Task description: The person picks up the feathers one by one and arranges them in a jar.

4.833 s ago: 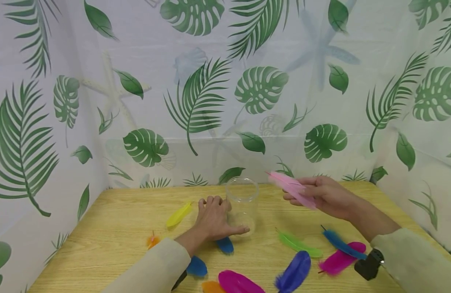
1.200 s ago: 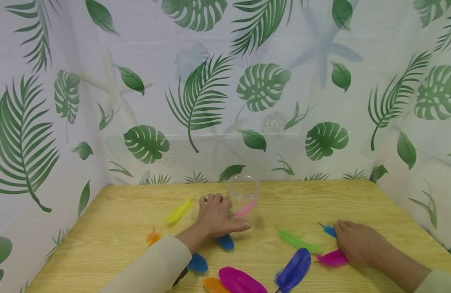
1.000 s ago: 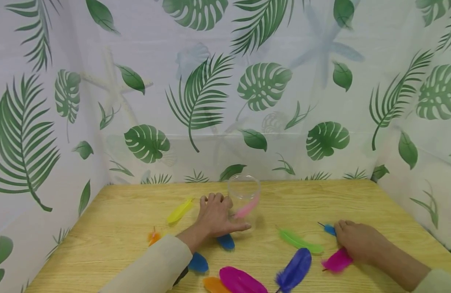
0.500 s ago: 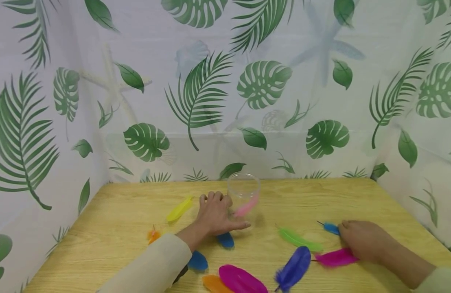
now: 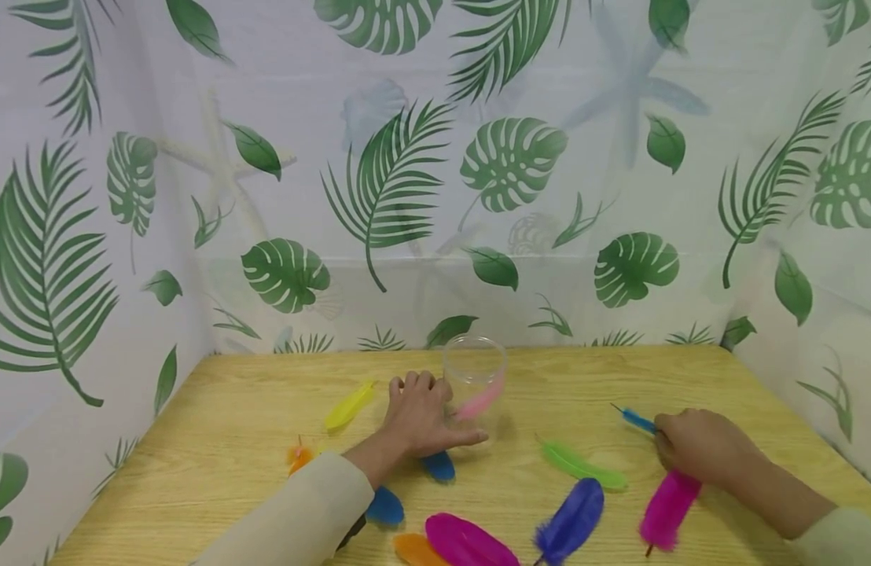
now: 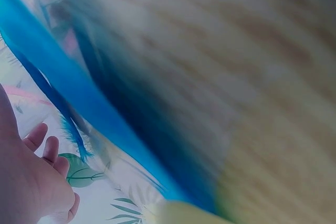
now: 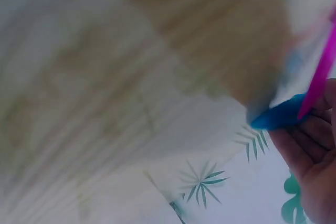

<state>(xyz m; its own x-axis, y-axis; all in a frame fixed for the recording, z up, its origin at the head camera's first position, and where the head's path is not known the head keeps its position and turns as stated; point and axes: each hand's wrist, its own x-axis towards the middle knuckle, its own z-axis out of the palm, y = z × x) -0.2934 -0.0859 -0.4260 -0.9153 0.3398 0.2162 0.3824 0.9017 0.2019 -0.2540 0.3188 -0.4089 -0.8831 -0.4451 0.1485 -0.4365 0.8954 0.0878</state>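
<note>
My left hand holds the left side of a clear plastic cup, its thumb stretched across the front. A pale pink feather leans inside the cup. At the right, my right hand pinches a blue feather, whose quill points away to the left. From beneath the same hand hangs a magenta feather, quill end toward the table's front. Both the blue feather and the magenta one lie at the fingers in the right wrist view. A blue feather blurs across the left wrist view.
A green feather and a dark blue feather lie between the hands. Nearer the front are a magenta feather and an orange one. A yellow feather lies left. Patterned cloth backs the wooden table.
The pink feather went from my right hand into the cup. My right hand then moved down to the blue and magenta feathers, and the magenta one has swung round. My left hand stayed.
</note>
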